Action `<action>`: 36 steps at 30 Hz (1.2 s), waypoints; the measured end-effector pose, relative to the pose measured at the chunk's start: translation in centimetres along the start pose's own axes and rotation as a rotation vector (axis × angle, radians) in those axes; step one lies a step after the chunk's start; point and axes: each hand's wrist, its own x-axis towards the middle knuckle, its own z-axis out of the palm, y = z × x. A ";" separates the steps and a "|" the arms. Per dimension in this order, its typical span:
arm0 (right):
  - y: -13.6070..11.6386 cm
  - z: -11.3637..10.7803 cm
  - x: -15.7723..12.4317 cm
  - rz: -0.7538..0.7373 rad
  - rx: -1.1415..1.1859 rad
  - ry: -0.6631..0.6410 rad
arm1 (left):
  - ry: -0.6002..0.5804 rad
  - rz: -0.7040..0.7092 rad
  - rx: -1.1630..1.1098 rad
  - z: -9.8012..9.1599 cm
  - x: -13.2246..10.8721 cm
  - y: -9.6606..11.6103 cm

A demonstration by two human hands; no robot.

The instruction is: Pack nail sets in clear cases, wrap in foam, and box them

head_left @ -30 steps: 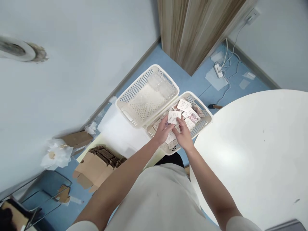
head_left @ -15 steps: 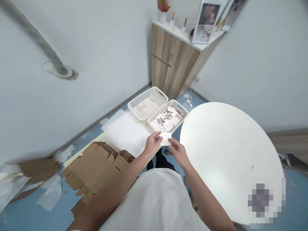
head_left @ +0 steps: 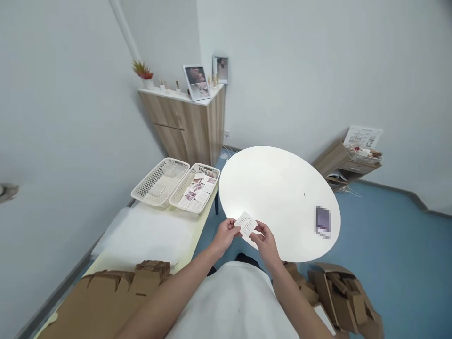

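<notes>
A small white card (head_left: 246, 223) with rounded corners and lines of print is pinched at both sides, held over the near left edge of the round white table (head_left: 275, 188). My left hand (head_left: 226, 235) grips its left corner between thumb and fingers. On the right corner, my right hand (head_left: 264, 239) has its thumb and fingers closed. To the left, a white basket (head_left: 180, 188) holds several similar cards (head_left: 198, 188), some showing purplish pictures. Beside it stands another white basket (head_left: 140, 186) with clear plastic items inside.
Flat brown cardboard (head_left: 95, 301) and white sheets (head_left: 141, 233) lie on the pale yellow table (head_left: 190, 245) at left. A wooden cabinet (head_left: 190, 127) fills the corner. Cardboard boxes (head_left: 344, 296) sit on the floor at right. A blurred-out item (head_left: 323, 220) rests on the round table.
My view has swung to the right and up. Both hands, still holding the card, have moved from the gap beside the baskets to over the round table's edge; the card is now tilted.
</notes>
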 end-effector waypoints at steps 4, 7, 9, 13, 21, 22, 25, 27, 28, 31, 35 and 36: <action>0.3 -3.9 -0.5 -0.028 0.043 0.040 | -0.046 -0.097 0.009 3.4 0.8 -0.8; 0.6 -7.3 -0.3 -0.095 -0.027 0.000 | -0.075 -0.158 0.003 5.9 1.8 -1.6; 0.7 -9.5 0.2 -0.159 -0.130 -0.022 | -0.081 -0.189 0.022 7.5 2.5 -2.0; 0.4 -13.2 1.8 -0.260 -0.257 0.022 | -0.076 -0.239 0.066 10.5 3.6 -2.6; -0.3 -17.3 4.8 -0.052 0.044 0.027 | -0.125 -0.180 0.116 13.7 4.9 -3.2; -0.4 -17.6 5.1 -0.030 0.075 0.031 | -0.104 -0.146 0.164 13.8 5.1 -3.2; -0.4 -18.4 5.6 0.002 0.126 0.024 | -0.067 -0.052 0.304 14.5 6.0 -2.8; -0.4 -18.7 5.8 0.005 0.140 0.001 | -0.064 -0.002 0.386 15.0 6.7 -2.4; -0.4 -18.8 5.9 0.007 0.141 -0.018 | -0.070 0.022 0.417 15.3 7.1 -2.3; -0.5 -19.0 6.1 0.013 0.130 -0.036 | -0.116 0.059 0.451 15.8 7.8 -2.3; -0.9 -19.1 6.4 0.027 0.153 0.037 | -0.113 -0.024 0.348 16.1 8.0 -2.7; -1.0 -19.0 6.5 0.029 0.163 0.027 | -0.089 -0.047 0.307 16.2 7.9 -2.9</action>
